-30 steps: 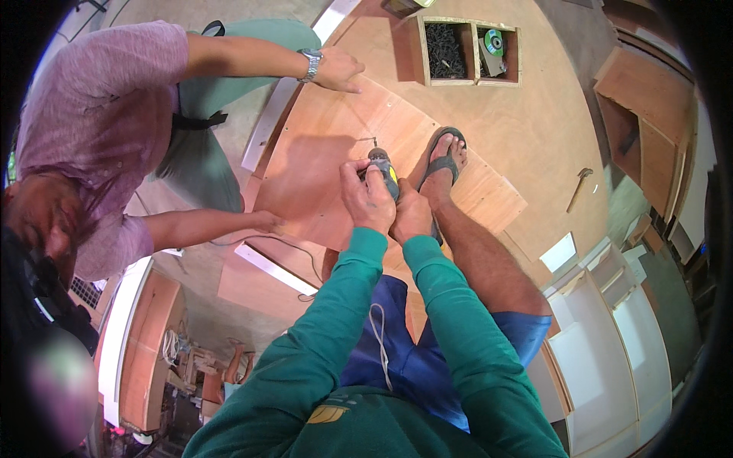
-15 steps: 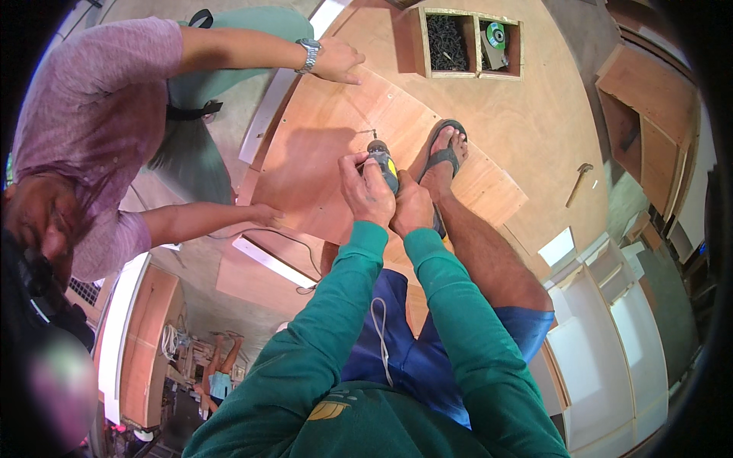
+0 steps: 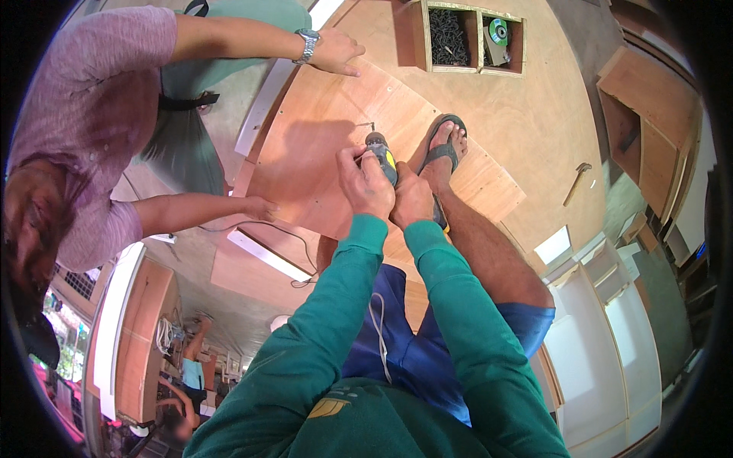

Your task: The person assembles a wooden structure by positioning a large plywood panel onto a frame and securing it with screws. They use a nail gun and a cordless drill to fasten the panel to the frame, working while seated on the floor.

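Note:
A power drill (image 3: 388,163), dark with a yellow patch, points away from me over a plywood panel (image 3: 336,114). My left hand (image 3: 366,185) wraps the left side of its body. My right hand (image 3: 412,200) closes around the drill behind and to the right; its grip is mostly hidden. A thin bit (image 3: 372,127) projects from the chuck close to the panel's surface; whether it touches cannot be told. Opposite, a co-worker's hand (image 3: 336,52) lies on the panel's far edge, the other hand (image 3: 261,208) on its left edge.
My sandalled foot (image 3: 443,145) stands on the panel right of the drill. A wooden box (image 3: 475,72) of dark screws and a green disc sits at the back. A hammer (image 3: 578,183) lies to the right. A cord (image 3: 305,248) runs at left; white cabinet parts (image 3: 603,343) stand at lower right.
The view has shifted slightly. My hands keep their hold on the drill, with its bit still near the panel. The co-worker's hands stay on the panel's edges, while their head has moved a little.

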`<state>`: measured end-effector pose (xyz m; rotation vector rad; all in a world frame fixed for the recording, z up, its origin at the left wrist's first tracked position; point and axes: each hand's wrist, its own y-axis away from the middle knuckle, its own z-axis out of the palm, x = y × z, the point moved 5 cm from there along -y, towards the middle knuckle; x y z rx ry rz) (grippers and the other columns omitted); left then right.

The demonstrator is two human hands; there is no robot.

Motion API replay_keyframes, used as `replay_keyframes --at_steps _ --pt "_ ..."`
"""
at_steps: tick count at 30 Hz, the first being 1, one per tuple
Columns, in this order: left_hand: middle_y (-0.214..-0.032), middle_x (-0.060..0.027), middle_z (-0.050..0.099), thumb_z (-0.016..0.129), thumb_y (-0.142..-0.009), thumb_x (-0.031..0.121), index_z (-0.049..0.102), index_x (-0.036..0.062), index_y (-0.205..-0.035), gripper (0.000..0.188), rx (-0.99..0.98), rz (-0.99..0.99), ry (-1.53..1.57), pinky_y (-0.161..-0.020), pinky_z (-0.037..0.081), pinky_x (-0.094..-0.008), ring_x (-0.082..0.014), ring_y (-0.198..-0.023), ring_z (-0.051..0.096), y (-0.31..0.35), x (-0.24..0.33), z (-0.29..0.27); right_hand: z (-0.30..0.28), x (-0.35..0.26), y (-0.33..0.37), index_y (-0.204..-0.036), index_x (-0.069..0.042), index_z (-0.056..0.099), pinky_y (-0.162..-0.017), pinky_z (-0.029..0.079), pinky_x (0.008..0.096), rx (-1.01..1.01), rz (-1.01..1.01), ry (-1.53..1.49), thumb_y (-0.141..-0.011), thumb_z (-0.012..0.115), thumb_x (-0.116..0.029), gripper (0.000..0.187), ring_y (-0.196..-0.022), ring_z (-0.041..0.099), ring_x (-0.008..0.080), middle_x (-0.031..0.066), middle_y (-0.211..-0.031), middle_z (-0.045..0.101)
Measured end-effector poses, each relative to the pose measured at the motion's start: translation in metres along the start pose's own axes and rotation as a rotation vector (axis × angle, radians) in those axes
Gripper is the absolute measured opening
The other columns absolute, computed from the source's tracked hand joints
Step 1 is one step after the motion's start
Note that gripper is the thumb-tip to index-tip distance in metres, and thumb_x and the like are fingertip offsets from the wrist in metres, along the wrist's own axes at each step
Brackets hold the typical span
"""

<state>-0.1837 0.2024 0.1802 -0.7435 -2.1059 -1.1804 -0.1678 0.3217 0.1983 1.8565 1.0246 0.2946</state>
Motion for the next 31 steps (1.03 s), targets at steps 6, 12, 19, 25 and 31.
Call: replay_keyframes --at_steps 6,12,19,25,31 --pt "-0.11 -0.0269 0.067 0.056 -0.101 0.021 0.059 -0.0037 -0.112 0.027 0.037 -0.051 -0.007 -0.093 0.054 -0.0498 -0.0409 -0.101 0.067 0.0 -0.001 0.002 0.0 0.001 -0.007 -0.12 -0.009 0.068 -0.091 0.058 0.06 -0.025 -0.006 0.036 -0.091 0.077 -0.033 0.039 -0.106 0.074 0.0506 0.0303 -0.107 0.076" --pt "-0.11 -0.026 0.067 0.055 -0.102 0.02 0.059 -0.0036 -0.113 0.026 0.036 -0.025 0.021 -0.093 0.054 -0.0493 -0.0395 -0.102 0.067 -0.002 -0.003 0.005 -0.001 0.001 -0.011 -0.12 -0.01 0.069 -0.091 0.058 0.0599 -0.039 0.017 0.029 -0.091 0.077 -0.033 0.038 -0.106 0.074 0.0501 0.0303 -0.108 0.076" --pt "-0.11 -0.0258 0.066 0.055 -0.102 0.02 0.059 -0.0034 -0.112 0.026 0.038 -0.039 -0.011 -0.094 0.053 -0.0493 -0.0394 -0.103 0.067 -0.007 0.0 0.009 -0.001 0.002 -0.019 -0.117 -0.009 0.07 -0.089 0.059 0.0597 -0.01 -0.037 0.018 -0.09 0.079 -0.033 0.037 -0.104 0.075 0.0499 0.0299 -0.105 0.077" --pt "-0.11 -0.0264 0.066 0.055 -0.101 0.021 0.059 -0.0028 -0.112 0.026 0.04 -0.075 -0.021 -0.094 0.054 -0.0493 -0.0403 -0.102 0.067 -0.008 0.001 0.011 -0.001 0.003 -0.023 -0.113 -0.008 0.067 -0.086 0.059 0.0584 -0.029 -0.001 0.014 -0.084 0.083 -0.024 0.037 -0.104 0.074 0.0501 0.0296 -0.104 0.075" --pt "-0.111 -0.0264 0.067 0.057 -0.1 0.022 0.059 -0.0027 -0.113 0.028 0.048 -0.081 -0.019 -0.094 0.054 -0.0489 -0.0392 -0.101 0.068 -0.011 -0.004 0.012 0.0 0.004 -0.026 -0.125 -0.012 0.07 -0.093 0.058 0.0595 -0.053 0.008 0.016 -0.087 0.082 -0.036 0.046 -0.107 0.075 0.0487 0.029 -0.11 0.077"
